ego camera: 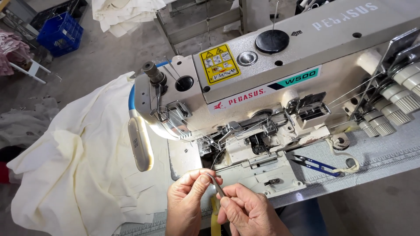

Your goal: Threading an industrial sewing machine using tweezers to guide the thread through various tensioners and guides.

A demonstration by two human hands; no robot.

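Fingers on both hands are pinched together, at 6 o'clock in the head view. Left hand (186, 205): thumb and forefinger clamped on the upper tip of the tweezers (216, 187), with a thin thread (214, 161) running up from that pinch toward the needle area. Right hand (249, 214): fingers closed around the lower end of the tweezers, thumb on top. Tweezers are slim, metal, tilted, upper tip toward 11 o'clock, held just above the front edge of the machine bed. Cannot tell if the tweezer tips actually grip the thread.

Sewing machine (280, 74) fills centre to 2 o'clock: grey-white body, yellow warning sticker on top, black round cap beside it. Needle and presser area sits at 12 o'clock from the hands, near them but not touching. Thread tension knobs (393, 105) are at 3 o'clock, several threads running from them toward the needle area.

Blue-handled snips (316, 165) lie on the table (385, 153) at 2 o'clock from the right hand, apart from it.

Cream fabric (74, 166) is heaped at 9 o'clock, draped over the table's left end. A white lamp (140, 144) hangs off the machine head just above it. Blue crate (60, 32) on the floor at 11 o'clock, well away.
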